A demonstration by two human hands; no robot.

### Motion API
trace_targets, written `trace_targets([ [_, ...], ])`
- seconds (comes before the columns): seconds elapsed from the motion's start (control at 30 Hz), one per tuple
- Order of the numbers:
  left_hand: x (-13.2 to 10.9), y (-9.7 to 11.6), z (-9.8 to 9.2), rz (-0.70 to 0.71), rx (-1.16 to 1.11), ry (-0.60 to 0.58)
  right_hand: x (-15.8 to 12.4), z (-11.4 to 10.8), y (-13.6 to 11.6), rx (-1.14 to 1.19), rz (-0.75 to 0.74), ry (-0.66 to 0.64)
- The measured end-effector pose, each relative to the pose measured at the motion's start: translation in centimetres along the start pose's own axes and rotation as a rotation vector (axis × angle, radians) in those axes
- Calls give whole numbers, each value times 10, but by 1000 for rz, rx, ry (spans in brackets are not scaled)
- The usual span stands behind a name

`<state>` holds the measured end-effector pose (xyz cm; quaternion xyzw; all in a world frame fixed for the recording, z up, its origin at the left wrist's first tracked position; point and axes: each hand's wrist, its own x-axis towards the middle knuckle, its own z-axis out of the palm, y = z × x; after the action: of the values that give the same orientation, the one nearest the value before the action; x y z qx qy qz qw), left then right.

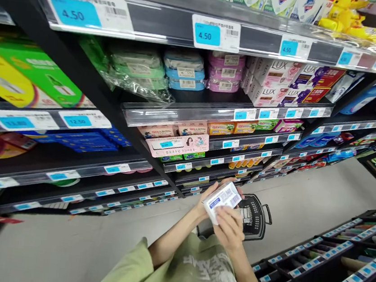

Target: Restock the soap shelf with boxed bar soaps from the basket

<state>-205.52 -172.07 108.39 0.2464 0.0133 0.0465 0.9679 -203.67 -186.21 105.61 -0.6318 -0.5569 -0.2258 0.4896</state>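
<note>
A small white soap box [224,198] with blue print and a barcode is held low in the aisle, in front of my green shirt. My left hand [205,205] grips its left end, fingers wrapped behind it. My right hand [230,227] closes on its lower right side, fingers curled over the face. Just beyond the box a black shopping basket [254,215] stands on the grey floor. The fingertips of both hands are partly hidden by the box.
Dark store shelves [211,112] run along the left with soap boxes, LUX packs [276,81], pink and blue tubs and blue price tags. Another shelf unit [330,266] stands at the lower right. The grey aisle floor [304,195] stretches ahead.
</note>
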Motion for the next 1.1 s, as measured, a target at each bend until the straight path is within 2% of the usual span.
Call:
trace_targets([
  [0.07, 12, -6, 8, 97, 179, 26, 8, -17, 22, -21, 126, 262],
  [0.1, 19, -10, 12, 141, 308, 42, 14, -28, 35, -7, 236, 388],
  [0.17, 35, -20, 21, 191, 584, 69, 27, -55, 64, 116, 570, 529],
  [0.23, 54, -33, 32, 211, 795, 105, 40, -86, 94, 309, 848, 526],
  [0.3, 74, -48, 47, 223, 904, 142, 47, -119, 124, 461, 971, 450],
  [0.43, 109, -74, 86, 226, 1018, 189, 52, -174, 170, 572, 1004, 375],
  [0.57, 128, -87, 115, 259, 1081, 221, 56, -202, 194, 654, 998, 345],
  [0.7, 135, -82, 131, 295, 1189, 236, 59, -207, 206, 694, 974, 352],
  [0.8, 138, -70, 143, 278, 1336, 272, 59, -204, 213, 746, 959, 375],
  [0.93, 141, -62, 166, 283, 1569, 255, 62, -202, 218, 792, 996, 441],
  [1.03, 147, -65, 175, 365, 1780, 210, 68, -203, 214, 786, 1026, 470],
  [1.1, 152, -65, 178, 472, 1921, 155, 73, -202, 210, 793, 1017, 485],
])
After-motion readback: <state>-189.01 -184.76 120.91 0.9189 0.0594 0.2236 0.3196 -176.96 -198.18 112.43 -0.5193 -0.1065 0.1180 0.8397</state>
